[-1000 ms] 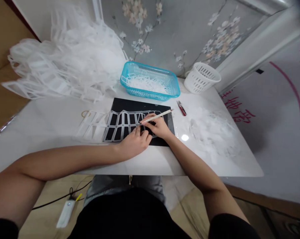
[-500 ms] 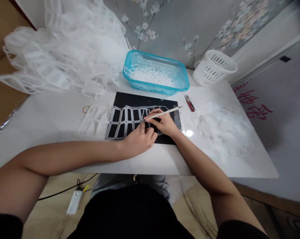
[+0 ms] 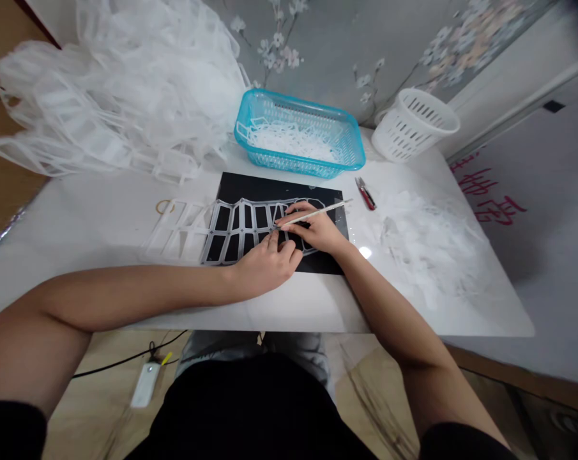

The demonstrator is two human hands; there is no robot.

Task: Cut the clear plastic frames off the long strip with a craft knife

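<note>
A translucent white plastic grid sheet [image 3: 215,231] with rows of windows lies partly over a black mat [image 3: 241,185]. My right hand [image 3: 320,230] is closed around a slim white pen-shaped tool [image 3: 315,213]. The tool slants, its tip down at the sheet's middle bar and its back end up to the right. My left hand [image 3: 264,265] rests on the sheet, fingers partly curled, and holds it down with the fingertips beside the tool's tip. The exact contact of the tip is too small to make out. The sheet's left end lies past the mat on the white table [image 3: 101,223].
Behind the mat stands a blue basket [image 3: 298,166] with small white plastic pieces. A white slotted basket [image 3: 408,131], red-handled snips [image 3: 366,194] and a heap of translucent scraps [image 3: 427,249] are to the right. Large white frames [image 3: 111,96] pile up at the back left.
My view has shifted slightly, so the table sits a little higher in the picture. The tool's back end has tipped slightly; both hands stay at almost the same place on the sheet.
</note>
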